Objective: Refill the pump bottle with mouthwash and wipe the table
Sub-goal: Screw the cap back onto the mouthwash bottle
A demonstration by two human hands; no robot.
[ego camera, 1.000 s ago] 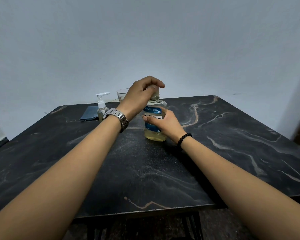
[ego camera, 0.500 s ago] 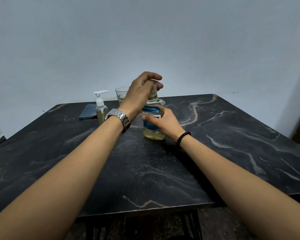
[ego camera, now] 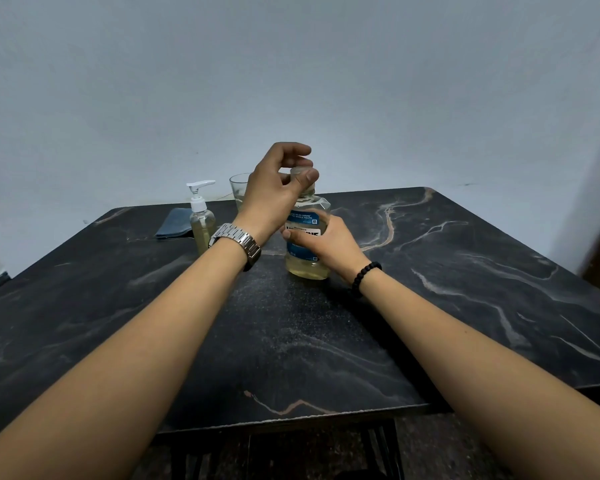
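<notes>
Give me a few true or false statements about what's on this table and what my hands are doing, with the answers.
1. The right hand grips the mouthwash bottle around its body. True.
2. The left hand is pressing the pump bottle. False: its fingers are at the mouthwash bottle's cap.
3. The mouthwash bottle lies on its side. False: it stands upright on the table.
4. A folded blue cloth lies beyond the pump bottle. True.
5. A glass stands behind the left hand. True.

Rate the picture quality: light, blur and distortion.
Head view: dim, even, bluish light; wide-angle bend stretches the forearms and bows the table edge; soft shadow beside the right hand; left hand on the mouthwash cap slightly soft; label only partly legible.
</notes>
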